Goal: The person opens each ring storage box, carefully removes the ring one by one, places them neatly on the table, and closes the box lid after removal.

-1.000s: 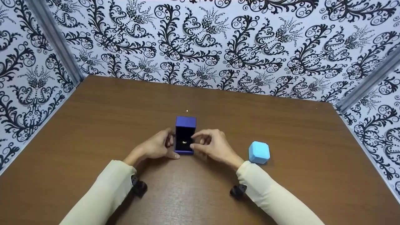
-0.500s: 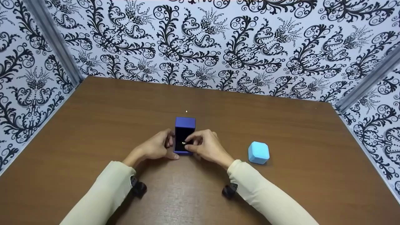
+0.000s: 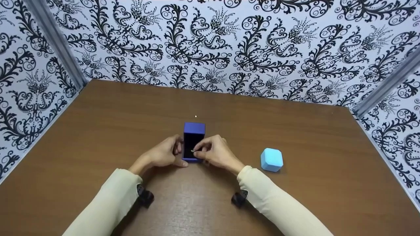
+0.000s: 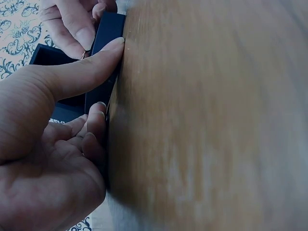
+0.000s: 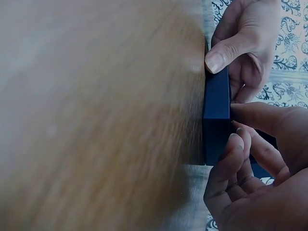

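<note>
A dark blue box (image 3: 195, 127) stands with its lid raised on the table, its inside black. My left hand (image 3: 164, 152) grips it from the left, the thumb along its front edge, as the left wrist view also shows with the box (image 4: 108, 36). Thumb and index finger of my right hand (image 3: 217, 153) pinch a small gold ring (image 3: 192, 150) at the black inside. In the left wrist view a bit of the ring (image 4: 83, 55) shows between those fingertips. From the right wrist, the box's blue side (image 5: 217, 98) hides the ring.
A light blue closed box (image 3: 272, 160) with rounded corners sits right of my right hand on the brown table (image 3: 210, 203). Patterned walls (image 3: 216, 49) stand behind and at both sides. A small bright spot shows behind the dark blue box.
My right hand has moved left from the box's right edge into its opening, and its fingertips have closed on the ring. My left hand has stayed on the box.
</note>
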A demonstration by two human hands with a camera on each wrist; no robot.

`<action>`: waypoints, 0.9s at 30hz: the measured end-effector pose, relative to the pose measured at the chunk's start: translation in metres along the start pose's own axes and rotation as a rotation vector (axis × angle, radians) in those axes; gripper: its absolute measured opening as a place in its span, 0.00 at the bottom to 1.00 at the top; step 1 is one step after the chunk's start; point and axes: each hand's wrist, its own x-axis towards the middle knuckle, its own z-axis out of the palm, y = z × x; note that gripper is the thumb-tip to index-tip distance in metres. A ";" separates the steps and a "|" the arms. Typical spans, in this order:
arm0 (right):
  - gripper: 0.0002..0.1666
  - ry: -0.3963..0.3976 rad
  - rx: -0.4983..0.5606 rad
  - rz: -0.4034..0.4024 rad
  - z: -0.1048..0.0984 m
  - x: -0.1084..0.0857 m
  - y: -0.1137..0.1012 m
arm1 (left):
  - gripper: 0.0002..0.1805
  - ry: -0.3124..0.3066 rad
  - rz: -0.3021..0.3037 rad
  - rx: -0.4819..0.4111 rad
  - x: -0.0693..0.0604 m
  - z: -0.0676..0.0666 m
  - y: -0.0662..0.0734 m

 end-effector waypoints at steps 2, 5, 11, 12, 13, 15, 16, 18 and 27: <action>0.04 -0.008 0.016 0.012 0.000 0.000 0.000 | 0.33 0.000 -0.009 0.002 0.000 0.000 0.000; 0.03 -0.013 0.027 0.028 0.000 0.000 0.000 | 0.33 0.000 -0.012 0.003 0.000 0.000 0.000; 0.03 -0.019 0.034 0.031 -0.001 -0.001 -0.001 | 0.33 0.000 -0.006 0.008 0.000 0.000 0.001; 0.03 -0.023 0.038 0.029 -0.001 -0.002 -0.001 | 0.33 -0.001 -0.004 0.012 -0.001 0.000 0.001; 0.03 -0.027 0.042 0.027 -0.002 -0.002 -0.002 | 0.33 -0.002 -0.002 0.015 -0.001 0.000 0.001; 0.03 -0.034 0.050 0.018 -0.003 -0.003 -0.004 | 0.33 -0.003 0.008 0.019 -0.002 -0.001 0.001; 0.03 -0.037 0.051 0.013 -0.004 -0.004 -0.005 | 0.33 -0.004 0.013 0.019 -0.002 -0.001 0.001; 0.03 -0.038 0.044 -0.003 -0.005 -0.006 -0.007 | 0.33 -0.003 0.017 0.021 -0.003 -0.001 0.001; 0.03 -0.088 -0.053 -0.099 -0.008 -0.020 -0.012 | 0.31 0.010 0.006 -0.004 -0.004 0.000 0.002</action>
